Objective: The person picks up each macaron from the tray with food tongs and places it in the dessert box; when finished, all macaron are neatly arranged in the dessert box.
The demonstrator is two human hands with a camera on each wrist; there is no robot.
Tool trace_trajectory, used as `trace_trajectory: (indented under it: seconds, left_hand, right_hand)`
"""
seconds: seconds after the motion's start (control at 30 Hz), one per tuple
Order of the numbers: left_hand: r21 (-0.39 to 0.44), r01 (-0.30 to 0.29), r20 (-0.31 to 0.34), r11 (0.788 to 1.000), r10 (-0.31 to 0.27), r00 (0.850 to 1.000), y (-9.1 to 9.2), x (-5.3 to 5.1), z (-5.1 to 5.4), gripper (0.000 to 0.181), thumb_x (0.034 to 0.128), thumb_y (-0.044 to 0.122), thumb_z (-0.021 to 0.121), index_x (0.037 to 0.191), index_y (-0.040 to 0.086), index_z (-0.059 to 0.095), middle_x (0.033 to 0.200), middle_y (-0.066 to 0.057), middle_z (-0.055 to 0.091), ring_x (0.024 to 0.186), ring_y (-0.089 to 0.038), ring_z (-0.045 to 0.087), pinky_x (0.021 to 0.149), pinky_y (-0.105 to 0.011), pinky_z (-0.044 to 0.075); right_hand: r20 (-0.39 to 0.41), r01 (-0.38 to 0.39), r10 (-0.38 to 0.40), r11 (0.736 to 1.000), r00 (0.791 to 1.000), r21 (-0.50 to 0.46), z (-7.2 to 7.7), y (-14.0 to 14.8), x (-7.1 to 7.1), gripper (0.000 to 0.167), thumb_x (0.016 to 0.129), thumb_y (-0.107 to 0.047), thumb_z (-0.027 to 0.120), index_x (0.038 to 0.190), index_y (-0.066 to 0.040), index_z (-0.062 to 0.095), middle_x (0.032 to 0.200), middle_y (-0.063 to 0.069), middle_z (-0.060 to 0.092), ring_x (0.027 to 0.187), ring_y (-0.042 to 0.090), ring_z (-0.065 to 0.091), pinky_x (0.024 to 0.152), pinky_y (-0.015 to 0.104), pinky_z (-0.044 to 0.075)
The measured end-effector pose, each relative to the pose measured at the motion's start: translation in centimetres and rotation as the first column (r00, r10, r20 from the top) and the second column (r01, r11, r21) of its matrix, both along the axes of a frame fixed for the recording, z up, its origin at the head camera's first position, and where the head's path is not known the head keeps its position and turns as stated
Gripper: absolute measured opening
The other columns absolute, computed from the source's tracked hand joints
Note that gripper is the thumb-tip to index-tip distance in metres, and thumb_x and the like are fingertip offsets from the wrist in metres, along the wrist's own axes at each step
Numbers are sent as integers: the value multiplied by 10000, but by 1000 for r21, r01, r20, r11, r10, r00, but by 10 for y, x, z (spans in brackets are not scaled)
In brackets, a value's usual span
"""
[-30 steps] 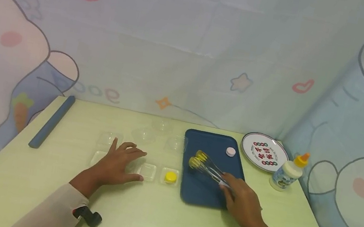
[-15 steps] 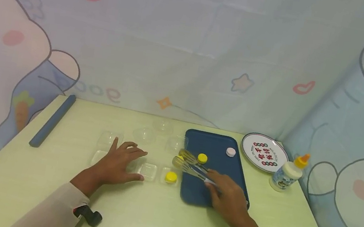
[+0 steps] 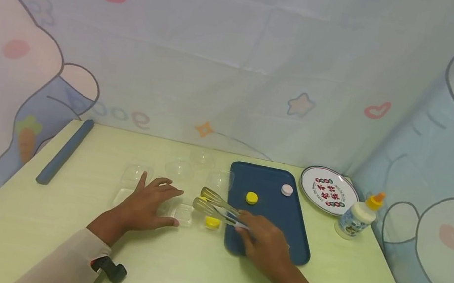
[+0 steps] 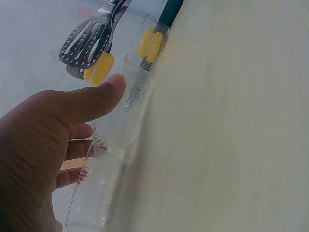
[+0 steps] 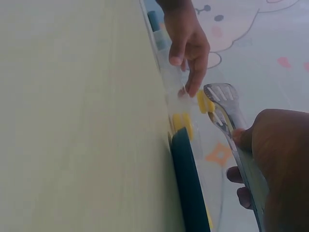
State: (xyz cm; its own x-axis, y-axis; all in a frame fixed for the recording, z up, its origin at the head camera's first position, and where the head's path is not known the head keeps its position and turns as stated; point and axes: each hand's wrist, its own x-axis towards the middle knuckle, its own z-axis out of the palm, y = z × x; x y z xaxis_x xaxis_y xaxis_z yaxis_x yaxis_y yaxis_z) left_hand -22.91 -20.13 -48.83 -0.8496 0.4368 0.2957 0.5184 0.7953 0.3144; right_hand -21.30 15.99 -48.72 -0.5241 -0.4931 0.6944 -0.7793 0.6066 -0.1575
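My right hand [image 3: 266, 243] grips metal tongs [image 3: 220, 209], which pinch a yellow macaron-like piece [image 4: 99, 68] above the clear plastic tray. A second yellow piece [image 3: 212, 222] sits in the tray's right end compartment, beneath the tongs. Over the left part of the clear tray [image 4: 99, 193] my left hand [image 3: 144, 208] lies with fingers spread and thumb apart, touching it. On the blue tray [image 3: 270, 219] are another yellow piece [image 3: 251, 197] and a pale pink piece [image 3: 287, 189]. The right wrist view shows the held piece [image 5: 205, 102] between the tong heads.
Clear plastic lids [image 3: 179, 168] stand behind the clear tray. To the right are a white plate [image 3: 329, 190] with red print and a glue bottle [image 3: 357, 218] with an orange tip. A blue-grey bar [image 3: 65, 151] lies at the far left.
My right hand has carried the tongs and the yellow piece leftward, from over the blue tray to above the clear tray. My left hand has stayed where it was.
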Motion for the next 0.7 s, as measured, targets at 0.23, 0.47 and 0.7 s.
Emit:
trace_trajectory:
  seconds: [0.23, 0.47, 0.7]
  left_hand:
    - [-7, 0, -3, 1000, 0, 1000, 0, -1, -1, 749, 863, 521, 892, 1471, 139, 677, 1412, -68, 738, 1519, -390, 510, 1203, -918, 134]
    - [-1, 6, -24, 1000, -6, 1000, 1, -2, 0, 744, 854, 523, 903, 1453, 138, 687, 1391, -49, 751, 1517, -396, 509, 1191, -928, 144]
    - [-4, 1, -31, 1000, -1, 1000, 0, -1, -1, 738, 853, 527, 901, 1447, 141, 694, 1379, -45, 757, 1505, -395, 518, 1185, -929, 157]
  right_hand:
    - [5, -25, 25, 1000, 1000, 6, -3, -14, 1, 393, 878, -105, 892, 1254, -80, 783, 1104, 60, 839, 852, 172, 778, 638, 330, 606]
    - [27, -22, 21, 999, 999, 41, -2, -22, 3, 357, 904, -116, 882, 1241, -95, 767, 1025, 36, 827, 840, 161, 769, 647, 338, 610]
    - [29, 11, -14, 996, 999, 84, 1, -27, 5, 326, 931, -150, 866, 1235, -106, 757, 979, 28, 814, 809, 154, 754, 625, 330, 596]
